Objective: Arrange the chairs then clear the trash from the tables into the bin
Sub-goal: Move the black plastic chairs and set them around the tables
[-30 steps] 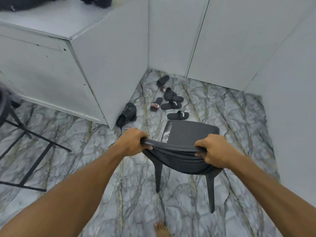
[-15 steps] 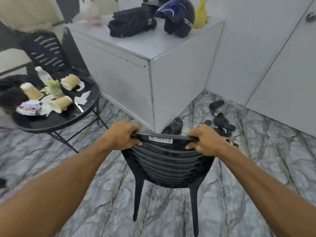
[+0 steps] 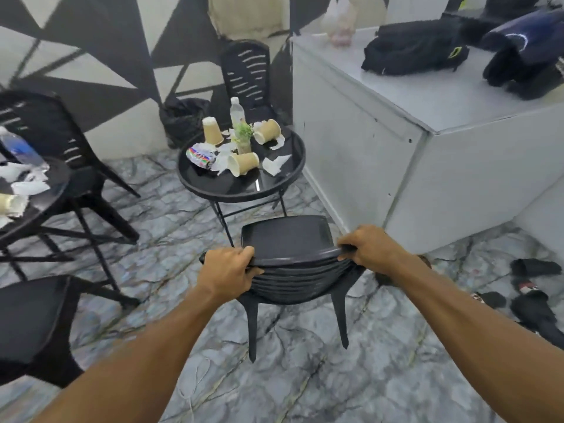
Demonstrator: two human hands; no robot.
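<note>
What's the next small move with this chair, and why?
Probably ease the chair forward toward the round table and set it down. The left hand and right hand grip its backrest top, its seat faces the table, and a gap shows between them.

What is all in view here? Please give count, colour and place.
held chair: 1, black, centre
other chairs: 3, black, behind the centre table and at left
round tables: 2, black, centre and left edge
paper cups: 4, tan, three on centre table, one on left
water bottles: 2, clear, one per table
napkins: several, white, both tables
bin: 1, black-bagged, by the wall
counter: 1, grey, right
bag: 1, black, on counter
slippers: several, black, floor right
left hand and right hand: 2, gripping the held chair's backrest
</note>
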